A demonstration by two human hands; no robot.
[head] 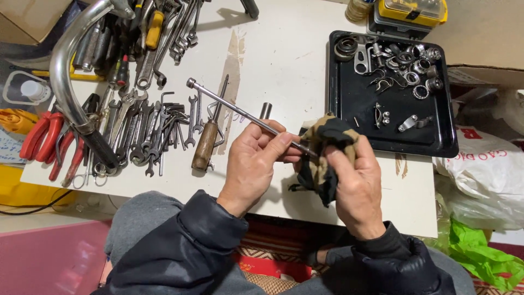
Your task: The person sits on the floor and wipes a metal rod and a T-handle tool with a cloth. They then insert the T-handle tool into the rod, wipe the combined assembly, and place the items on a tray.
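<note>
My left hand (255, 161) grips a long thin metal rod (229, 106) that slants up and to the left, ending in a small round head. My right hand (357, 186) holds a dirty tan and black rag (322, 143) wrapped around the rod's near end. Both hands are over the front part of a white table (284, 60). The rod's near tip is hidden inside the rag.
Many wrenches (150, 131), red-handled pliers (46, 139), a wooden-handled tool (205, 145) and a chrome bent tube (63, 71) lie at left. A black tray (355, 104) with small metal parts sits at right, a yellow case (412, 11) behind it. Plastic bags (486, 175) lie at far right.
</note>
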